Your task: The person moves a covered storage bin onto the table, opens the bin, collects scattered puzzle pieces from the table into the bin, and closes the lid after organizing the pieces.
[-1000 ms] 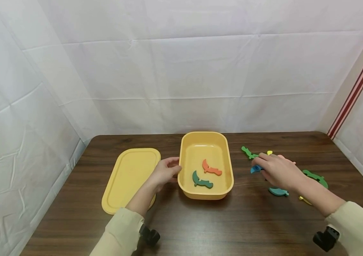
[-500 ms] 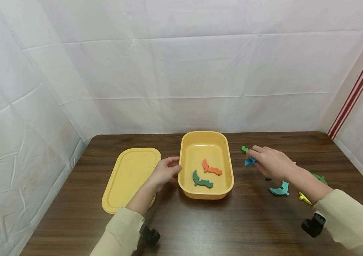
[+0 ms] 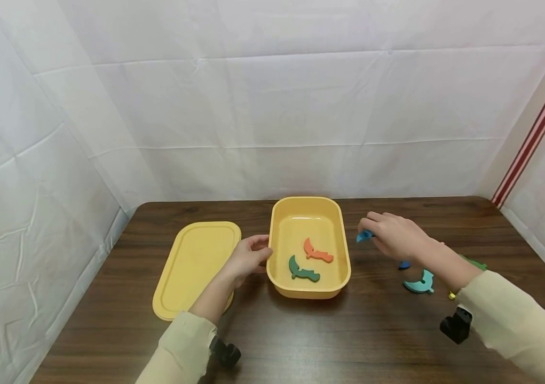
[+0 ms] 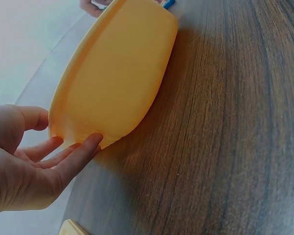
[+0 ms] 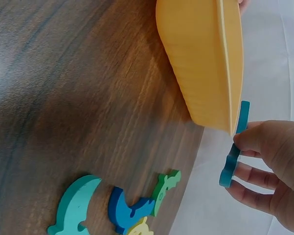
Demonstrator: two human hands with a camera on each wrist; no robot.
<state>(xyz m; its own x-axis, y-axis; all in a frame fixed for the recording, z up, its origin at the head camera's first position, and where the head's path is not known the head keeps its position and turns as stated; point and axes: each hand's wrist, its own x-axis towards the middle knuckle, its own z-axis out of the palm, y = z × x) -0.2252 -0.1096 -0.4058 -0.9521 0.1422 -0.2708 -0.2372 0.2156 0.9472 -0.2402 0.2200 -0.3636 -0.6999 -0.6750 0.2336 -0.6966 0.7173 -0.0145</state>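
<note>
My right hand [image 3: 392, 232] pinches a flat blue toy block [image 3: 364, 236] between thumb and fingers, just right of the yellow bin [image 3: 346, 256]. The block [image 5: 230, 166] is seen edge-on in the right wrist view, raised above the table. My left hand [image 3: 248, 257] touches the bin's left side from outside, thumb at the rim and relaxed fingers against the wall [image 4: 112, 68]. Inside the bin lie an orange bird-shaped block [image 3: 317, 252] and a dark green bird-shaped block [image 3: 303, 272], apart from each other.
A yellow lid [image 3: 197, 261] lies flat left of the bin. Right of it are a turquoise crescent-shaped block [image 3: 418, 284], a darker blue block [image 5: 124, 210], a green block [image 5: 165, 188] and a yellow block [image 5: 141, 228]. My right forearm partly covers the loose blocks in the head view.
My right hand has lifted the blue block and moved left with it toward the bin. More of the turquoise block shows. The left hand and the bin have stayed put.
</note>
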